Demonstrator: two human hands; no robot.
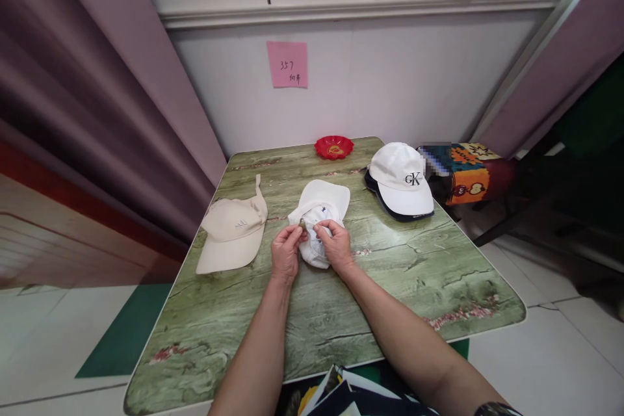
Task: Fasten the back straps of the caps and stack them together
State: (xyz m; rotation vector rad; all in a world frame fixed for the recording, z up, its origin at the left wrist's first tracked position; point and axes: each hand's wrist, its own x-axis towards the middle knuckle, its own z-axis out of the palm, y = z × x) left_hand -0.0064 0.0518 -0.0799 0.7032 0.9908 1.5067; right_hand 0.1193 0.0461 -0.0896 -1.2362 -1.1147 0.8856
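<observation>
A white baseball cap (324, 193) lies in the middle of the table, its brim pointing away from me. My left hand (285, 252) is closed at the cap's left side, thumb and finger pinching a small brownish piece (303, 225) that looks like a strap buckle. On the cap's other side, my right hand (336, 247) is closed too, its fingertips pinching the white cap's fabric or strap; which one I cannot tell. To the left lies a beige cap (234, 234) with its strap undone and stretching backward. A white cap with black letters (400, 175) sits on a dark cap (402, 215) at the right.
The table (234, 331) has a green wood-grain top and stands against a pale wall. A red scalloped dish (334, 147) is at its far edge. A pink note (287, 65) hangs on the wall. Beyond the right edge is a colourful patterned cloth (470, 175).
</observation>
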